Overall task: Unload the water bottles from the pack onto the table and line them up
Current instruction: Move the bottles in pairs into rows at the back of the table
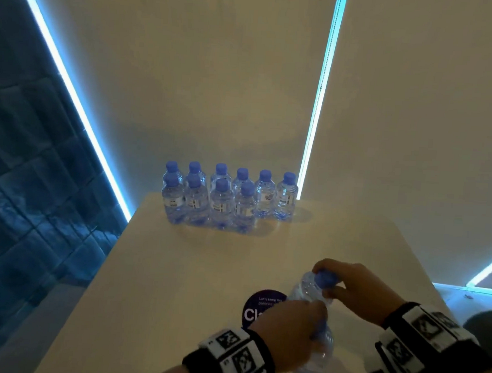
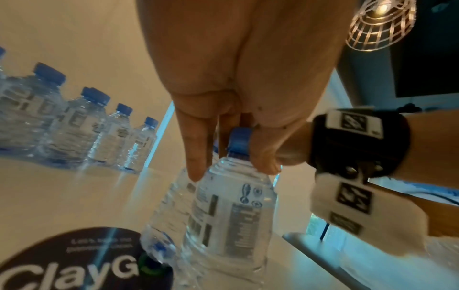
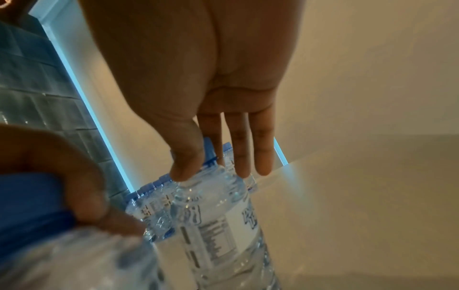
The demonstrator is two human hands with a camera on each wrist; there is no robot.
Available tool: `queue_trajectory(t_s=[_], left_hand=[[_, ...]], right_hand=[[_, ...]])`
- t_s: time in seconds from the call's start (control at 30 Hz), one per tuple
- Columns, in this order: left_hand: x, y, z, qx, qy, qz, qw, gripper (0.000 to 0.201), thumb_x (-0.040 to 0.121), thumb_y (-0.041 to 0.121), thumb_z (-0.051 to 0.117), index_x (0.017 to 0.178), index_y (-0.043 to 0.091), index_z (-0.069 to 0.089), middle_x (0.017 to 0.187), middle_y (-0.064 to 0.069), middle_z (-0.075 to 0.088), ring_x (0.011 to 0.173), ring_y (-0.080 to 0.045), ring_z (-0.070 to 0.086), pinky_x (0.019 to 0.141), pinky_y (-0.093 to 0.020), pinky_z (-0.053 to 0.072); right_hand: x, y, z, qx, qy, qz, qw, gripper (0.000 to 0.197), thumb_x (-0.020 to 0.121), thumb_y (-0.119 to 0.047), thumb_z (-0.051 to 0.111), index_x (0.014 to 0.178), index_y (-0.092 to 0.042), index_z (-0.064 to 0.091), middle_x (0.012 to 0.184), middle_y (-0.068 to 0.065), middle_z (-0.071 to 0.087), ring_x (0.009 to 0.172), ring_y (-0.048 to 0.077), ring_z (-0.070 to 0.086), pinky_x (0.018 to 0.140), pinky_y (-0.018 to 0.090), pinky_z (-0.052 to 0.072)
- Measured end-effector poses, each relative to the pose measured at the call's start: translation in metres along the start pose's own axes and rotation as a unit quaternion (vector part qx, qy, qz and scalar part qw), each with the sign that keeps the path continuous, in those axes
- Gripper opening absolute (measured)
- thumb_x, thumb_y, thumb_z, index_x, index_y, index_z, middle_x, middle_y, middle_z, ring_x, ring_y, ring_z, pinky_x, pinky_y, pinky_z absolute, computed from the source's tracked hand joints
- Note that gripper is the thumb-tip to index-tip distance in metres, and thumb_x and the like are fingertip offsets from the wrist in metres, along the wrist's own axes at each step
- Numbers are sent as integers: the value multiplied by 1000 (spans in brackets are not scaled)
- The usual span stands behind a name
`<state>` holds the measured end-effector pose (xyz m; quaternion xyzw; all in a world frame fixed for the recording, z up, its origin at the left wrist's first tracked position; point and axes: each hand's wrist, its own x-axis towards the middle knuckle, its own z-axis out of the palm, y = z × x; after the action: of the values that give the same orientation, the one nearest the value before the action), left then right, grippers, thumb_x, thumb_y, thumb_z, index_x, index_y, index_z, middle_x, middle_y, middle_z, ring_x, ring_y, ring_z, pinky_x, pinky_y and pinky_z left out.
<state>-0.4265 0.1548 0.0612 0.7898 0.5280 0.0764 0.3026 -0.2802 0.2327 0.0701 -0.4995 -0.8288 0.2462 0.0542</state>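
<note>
Both hands are pinching bottles by the necks, the left hand (image 1: 293,329) one, the right hand (image 1: 348,292) another, probably to carry them upright toward the rows (image 1: 226,199) across the tabletop (image 1: 175,268).

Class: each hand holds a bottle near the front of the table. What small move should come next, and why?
Probably carry both bottles to the front row: it has four bottles, the back row six. The left hand and right hand each grip a bottle by its neck, so the two open spots suit them.
</note>
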Motion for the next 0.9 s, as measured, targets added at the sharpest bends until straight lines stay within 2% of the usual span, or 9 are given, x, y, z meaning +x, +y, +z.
queue_trajectory(t_s=[0.13,0.27,0.37,0.43,0.5,0.6,0.7,0.8,0.9], left_hand=[[1,-23,-45,-1,86,-15,996,29,80,27,62,102,9,56,102,-14,67,92,-29,61,79,-35,48],[37,-44,-100,45,147,-20,988,20,79,19,68,89,6,57,88,-8,58,79,-20,52,71,-27,40],[75,-52,-131,103,156,-37,982,15,81,15,64,79,8,51,86,-5,50,77,-21,49,66,-26,42],[101,-59,-144,126,144,-50,980,10,83,10,60,90,4,57,91,-8,54,88,-27,58,68,-23,40],[124,-67,-149,161,128,-65,976,21,85,9,58,105,4,59,98,-10,57,101,-30,59,76,-27,41],[150,-82,-146,220,110,-102,964,28,89,11,54,117,8,56,120,-14,60,110,-30,57,88,-32,46],[170,-99,-140,249,85,-130,956,29,90,9,52,119,7,56,124,-15,59,113,-30,56,83,-29,43],[183,-114,-136,265,75,-147,950,31,90,8,52,121,6,55,127,-15,57,116,-29,55,76,-26,35],[189,-124,-133,279,79,-141,947,31,92,4,49,122,4,54,129,-17,55,118,-31,53,77,-26,32]], right_hand=[[-8,5,-1,12,31,21,999,30,80,-9,66,108,-16,60,107,3,69,97,19,62,84,24,44],[-10,8,-4,18,32,42,998,33,80,-4,63,111,-17,61,109,4,68,99,22,62,88,31,46],[-9,11,-4,25,25,47,998,34,79,-3,63,108,-20,62,108,1,69,97,19,62,88,29,46],[-8,12,-4,37,20,43,998,34,77,-3,64,102,-27,61,107,-3,68,97,16,61,87,25,45],[-5,15,-6,39,23,37,998,36,77,-4,65,100,-31,59,103,-9,64,97,13,60,85,19,42],[0,14,-17,40,28,44,998,36,78,-4,66,109,-22,62,103,-8,63,96,12,58,84,16,39],[8,8,-37,32,68,34,997,39,73,-2,68,109,-17,65,108,1,70,99,18,62,87,22,42],[23,3,-59,19,100,27,994,38,73,-2,65,109,-15,65,107,3,70,97,21,63,85,23,43],[46,1,-74,11,129,18,991,37,74,-3,65,109,-14,65,108,8,71,92,23,62,83,27,44]])
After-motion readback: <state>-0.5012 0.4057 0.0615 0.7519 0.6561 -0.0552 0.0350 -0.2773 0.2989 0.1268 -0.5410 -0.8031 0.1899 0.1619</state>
